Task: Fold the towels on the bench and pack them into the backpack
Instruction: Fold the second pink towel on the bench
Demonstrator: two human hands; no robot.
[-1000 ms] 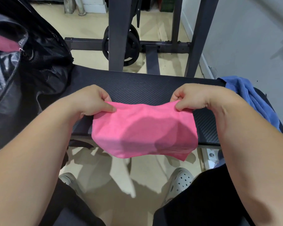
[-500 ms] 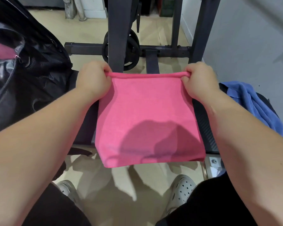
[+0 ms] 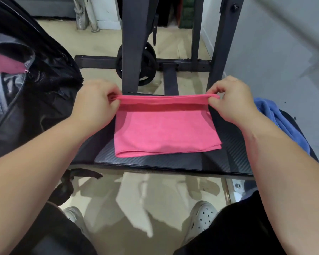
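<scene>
A pink towel (image 3: 164,129) lies folded on the black bench (image 3: 173,161), its near folded edge resting flat. My left hand (image 3: 96,102) pinches its far left corner and my right hand (image 3: 230,100) pinches its far right corner, holding that far edge slightly raised and stretched between them. The black backpack (image 3: 35,92) stands open at the left end of the bench, with something pink (image 3: 6,63) showing inside. A crumpled blue towel (image 3: 280,118) lies at the right end of the bench.
Behind the bench stands a black rack frame (image 3: 133,43) with a weight plate (image 3: 147,63) on the floor. A grey wall (image 3: 274,52) runs along the right. A backpack strap (image 3: 70,183) hangs below the bench near my shoes (image 3: 201,218).
The towel hung off the near bench edge a second ago. Both hands carried its top edge up and away from me, and now it lies flat on the bench.
</scene>
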